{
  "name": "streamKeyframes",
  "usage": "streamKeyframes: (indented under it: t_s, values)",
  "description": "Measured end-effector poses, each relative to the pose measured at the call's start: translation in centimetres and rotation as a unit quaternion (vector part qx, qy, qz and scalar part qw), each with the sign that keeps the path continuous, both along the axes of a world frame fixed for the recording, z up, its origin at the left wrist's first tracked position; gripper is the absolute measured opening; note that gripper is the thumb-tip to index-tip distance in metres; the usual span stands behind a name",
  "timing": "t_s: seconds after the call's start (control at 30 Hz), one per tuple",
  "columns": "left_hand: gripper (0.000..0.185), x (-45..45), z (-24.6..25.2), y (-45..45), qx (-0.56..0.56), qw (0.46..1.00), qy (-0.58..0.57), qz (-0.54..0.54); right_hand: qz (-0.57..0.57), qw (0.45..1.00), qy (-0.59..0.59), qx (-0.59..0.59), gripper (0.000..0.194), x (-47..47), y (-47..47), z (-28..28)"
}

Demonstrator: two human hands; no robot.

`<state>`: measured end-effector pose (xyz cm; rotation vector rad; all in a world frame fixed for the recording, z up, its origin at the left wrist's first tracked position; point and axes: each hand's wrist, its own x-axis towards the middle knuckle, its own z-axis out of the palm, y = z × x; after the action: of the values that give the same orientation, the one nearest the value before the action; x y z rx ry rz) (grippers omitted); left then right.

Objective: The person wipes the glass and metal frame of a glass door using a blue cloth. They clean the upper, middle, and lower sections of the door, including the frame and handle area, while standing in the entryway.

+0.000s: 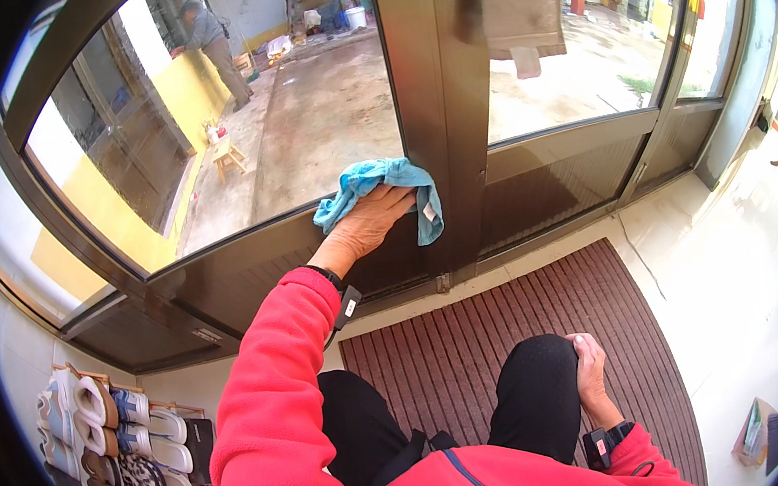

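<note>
My left hand [369, 220] presses a blue cloth [382, 173] against the lower right corner of a glass door pane [320, 109]. The cloth bunches over the brown metal rail [255, 238], and one end hangs down beside the centre stile [450, 188]. Part of the cloth is hidden under my palm and fingers. On the other side, my right hand [589, 364] rests on the outer side of my bent right knee [539, 376]. Nothing shows in that hand, though its fingers are partly hidden.
A ribbed brown doormat [621, 319] lies beneath my knees. Several shoes [134, 436] fill a rack at lower left. A dustpan [755, 429] with a brush [773, 441] sits at lower right. Beyond the glass, a person [212, 46] stands near a wooden stool [227, 154].
</note>
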<state>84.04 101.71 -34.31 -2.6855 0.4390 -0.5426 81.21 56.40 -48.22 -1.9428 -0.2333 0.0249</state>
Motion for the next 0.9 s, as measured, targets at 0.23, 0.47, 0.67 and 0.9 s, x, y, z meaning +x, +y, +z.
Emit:
streamKeyframes:
  t_s: [0.23,0.47,0.67,0.9]
  values:
    - [0.058,-9.8,-2.6,8.2,-0.024,0.990,-0.101,0.101,0.017,0.997,-0.054,-0.043,0.036,0.1,-0.6,-0.1]
    - [0.052,-22.1,-6.0,16.7,-0.132,0.919,-0.223,0.297,0.050,0.993,-0.068,-0.087,0.035,1.1,-1.4,-1.9]
    - [0.052,-30.3,-11.3,28.8,-0.403,0.694,-0.467,0.370,0.126,0.924,-0.258,-0.252,0.013,2.9,-2.7,-4.1]
    - [0.082,-28.1,-11.7,29.9,-0.736,0.217,-0.628,0.129,0.092,0.942,-0.222,-0.232,0.025,2.5,-3.1,-3.3]
